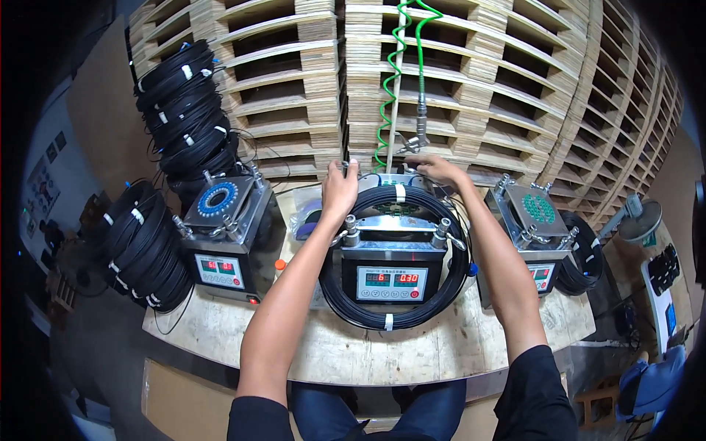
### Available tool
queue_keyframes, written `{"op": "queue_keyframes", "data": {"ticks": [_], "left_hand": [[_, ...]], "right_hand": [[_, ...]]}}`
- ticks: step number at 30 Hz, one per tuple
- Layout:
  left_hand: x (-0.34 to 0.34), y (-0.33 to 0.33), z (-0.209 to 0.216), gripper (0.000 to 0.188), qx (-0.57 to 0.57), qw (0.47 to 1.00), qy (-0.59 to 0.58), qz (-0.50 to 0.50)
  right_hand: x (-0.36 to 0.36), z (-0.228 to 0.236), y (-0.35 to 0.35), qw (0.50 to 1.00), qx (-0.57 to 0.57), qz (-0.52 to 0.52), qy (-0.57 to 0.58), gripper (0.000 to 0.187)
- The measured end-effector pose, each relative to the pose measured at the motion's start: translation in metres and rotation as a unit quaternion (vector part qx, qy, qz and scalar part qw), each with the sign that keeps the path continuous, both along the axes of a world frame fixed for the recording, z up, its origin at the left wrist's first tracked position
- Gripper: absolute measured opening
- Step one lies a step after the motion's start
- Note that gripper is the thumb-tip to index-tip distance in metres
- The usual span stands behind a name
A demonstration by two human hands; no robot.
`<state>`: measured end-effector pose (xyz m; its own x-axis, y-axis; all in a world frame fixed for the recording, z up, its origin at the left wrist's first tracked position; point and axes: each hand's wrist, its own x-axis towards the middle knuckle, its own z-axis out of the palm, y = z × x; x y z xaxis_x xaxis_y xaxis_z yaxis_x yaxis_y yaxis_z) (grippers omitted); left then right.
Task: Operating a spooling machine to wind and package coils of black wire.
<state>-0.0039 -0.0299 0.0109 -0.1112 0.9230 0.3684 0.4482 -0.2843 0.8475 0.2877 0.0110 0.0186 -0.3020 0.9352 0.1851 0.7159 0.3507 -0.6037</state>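
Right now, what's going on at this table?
A person's left hand and right hand are near the back of the middle machine; whether the hands grip anything is unclear. A black coil loops around that machine. Similar machines stand either side; more coils are stacked at left.

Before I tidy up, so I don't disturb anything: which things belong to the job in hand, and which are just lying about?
Apparently in the job:
middle machine, near left hand and right hand
black coil around its display

Apparently aside, untouched:
wooden pallets
stacked coils
left machine
right machine
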Motion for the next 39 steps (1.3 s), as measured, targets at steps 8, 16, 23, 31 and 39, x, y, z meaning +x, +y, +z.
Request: {"op": "queue_keyframes", "data": {"ticks": [8,16,23,31,39], "left_hand": [[-0.035,0.052,-0.013,0.023,-0.262,0.929,-0.223,-0.134],[-0.018,0.129,-0.068,0.028,-0.315,0.789,-0.471,-0.238],[0.014,0.134,-0.059,0.026,-0.294,0.868,-0.391,-0.083],[0.015,0.145,-0.068,0.009,-0.272,0.817,-0.485,-0.150],[0.015,0.127,-0.044,0.061,-0.348,0.830,-0.332,-0.283]], "right_hand": [[-0.030,-0.006,-0.105,0.935,0.254,-0.207,0.137,0.042],[-0.073,-0.005,-0.141,0.949,0.193,-0.232,0.096,0.047],[-0.064,-0.006,-0.142,0.947,0.183,-0.247,0.089,0.047],[-0.067,-0.002,-0.145,0.956,0.155,-0.219,0.120,0.048],[-0.072,-0.002,-0.143,0.951,0.175,-0.228,0.112,0.048]]}}
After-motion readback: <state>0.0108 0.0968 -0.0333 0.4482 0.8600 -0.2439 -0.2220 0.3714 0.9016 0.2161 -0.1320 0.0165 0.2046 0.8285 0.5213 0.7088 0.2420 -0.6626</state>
